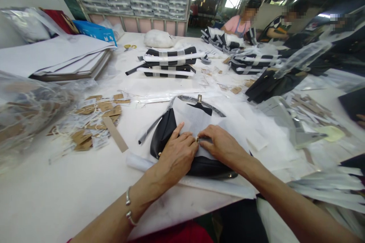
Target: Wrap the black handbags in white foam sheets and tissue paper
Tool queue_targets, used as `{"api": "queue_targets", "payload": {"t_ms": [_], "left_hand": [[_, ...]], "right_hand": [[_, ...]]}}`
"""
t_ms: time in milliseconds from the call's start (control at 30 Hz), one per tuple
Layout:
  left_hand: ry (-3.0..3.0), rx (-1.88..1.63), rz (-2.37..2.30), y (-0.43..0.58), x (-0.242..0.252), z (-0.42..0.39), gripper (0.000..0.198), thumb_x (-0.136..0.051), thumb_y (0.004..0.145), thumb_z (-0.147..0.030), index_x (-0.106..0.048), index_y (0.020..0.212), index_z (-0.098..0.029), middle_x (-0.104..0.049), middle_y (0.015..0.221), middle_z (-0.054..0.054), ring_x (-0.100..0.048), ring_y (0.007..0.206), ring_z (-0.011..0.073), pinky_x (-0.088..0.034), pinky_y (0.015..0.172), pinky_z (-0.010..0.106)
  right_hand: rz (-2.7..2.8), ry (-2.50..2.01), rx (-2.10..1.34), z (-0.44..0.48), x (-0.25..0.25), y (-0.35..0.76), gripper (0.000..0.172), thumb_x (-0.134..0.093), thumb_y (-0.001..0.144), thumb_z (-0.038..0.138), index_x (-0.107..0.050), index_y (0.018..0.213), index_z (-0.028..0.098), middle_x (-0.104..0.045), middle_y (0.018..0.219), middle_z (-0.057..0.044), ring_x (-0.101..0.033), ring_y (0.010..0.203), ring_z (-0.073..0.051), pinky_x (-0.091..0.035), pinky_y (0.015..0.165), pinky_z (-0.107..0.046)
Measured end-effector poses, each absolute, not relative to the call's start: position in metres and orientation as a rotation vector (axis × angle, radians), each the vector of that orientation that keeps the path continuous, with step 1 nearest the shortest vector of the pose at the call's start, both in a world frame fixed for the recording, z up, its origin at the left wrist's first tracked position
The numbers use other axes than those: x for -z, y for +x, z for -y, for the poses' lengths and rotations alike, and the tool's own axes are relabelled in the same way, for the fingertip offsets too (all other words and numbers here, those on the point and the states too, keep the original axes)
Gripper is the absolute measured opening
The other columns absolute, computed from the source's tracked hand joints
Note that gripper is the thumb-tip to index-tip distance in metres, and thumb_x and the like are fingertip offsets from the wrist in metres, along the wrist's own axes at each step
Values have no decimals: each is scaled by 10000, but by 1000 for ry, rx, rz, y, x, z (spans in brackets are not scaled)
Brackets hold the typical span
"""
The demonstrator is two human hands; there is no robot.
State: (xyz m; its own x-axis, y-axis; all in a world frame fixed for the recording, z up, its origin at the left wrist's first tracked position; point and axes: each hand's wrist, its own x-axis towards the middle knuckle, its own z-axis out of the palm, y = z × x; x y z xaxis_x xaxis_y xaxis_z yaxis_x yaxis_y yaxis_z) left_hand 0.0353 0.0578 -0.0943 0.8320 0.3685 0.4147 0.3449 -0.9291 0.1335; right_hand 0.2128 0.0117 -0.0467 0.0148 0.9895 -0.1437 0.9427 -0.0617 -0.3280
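A black handbag (pixel 164 131) lies in front of me on the white table, with thin white tissue paper (pixel 192 115) spread over its middle. My left hand (pixel 179 150) rests on the bag and tissue, index finger pointing away, the other fingers bent together toward the middle. From the other side, my right hand (pixel 218 142) has thumb and fingers pinched by a small gold metal fitting (pixel 197 139) on the bag. My fingers partly hide what they grip there. A gold-tipped black tab (pixel 199 100) stands at the bag's far edge, near its wrapped strap (pixel 155 127).
Cardboard tags (pixel 105 112) and a plastic bag (pixel 31 110) lie left, near stacked white sheets (pixel 62 59). Folded black bags (pixel 168 70) lie ahead, with yellow-handled scissors (pixel 130 46) behind. Paper strips (pixel 313 106) and a tape dispenser (pixel 296 125) are right. Co-workers sit at the far right.
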Motion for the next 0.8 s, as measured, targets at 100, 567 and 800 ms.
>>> {"api": "queue_targets", "payload": {"t_ms": [100,567,800], "left_hand": [[2931,-701,-605,37,96,-57,159,-496,915,-92,-614,969,-186,-677,947,9,-612,1056,184,-121,1239,459],[2826,-525,-639,42,88,-54,244,-432,935,-73,-539,1121,-187,-677,1024,20,-635,1008,163,-176,1217,432],[2853,-338,-664,44,83,-51,299,-440,922,-65,-565,1143,-224,-625,1237,42,-583,1142,187,-180,1208,424]], "right_hand": [[2049,-2093,-482,-12,51,215,214,-623,866,174,-749,1029,234,-686,995,-65,-602,1009,-215,-426,935,-321],[1912,-2029,-611,-20,36,231,228,-561,832,131,-759,902,221,-740,922,-24,-657,875,-178,-469,832,-279],[1619,-2322,-532,-113,-10,283,168,-657,787,225,-765,915,208,-731,792,-8,-658,805,-180,-448,730,-248]]}}
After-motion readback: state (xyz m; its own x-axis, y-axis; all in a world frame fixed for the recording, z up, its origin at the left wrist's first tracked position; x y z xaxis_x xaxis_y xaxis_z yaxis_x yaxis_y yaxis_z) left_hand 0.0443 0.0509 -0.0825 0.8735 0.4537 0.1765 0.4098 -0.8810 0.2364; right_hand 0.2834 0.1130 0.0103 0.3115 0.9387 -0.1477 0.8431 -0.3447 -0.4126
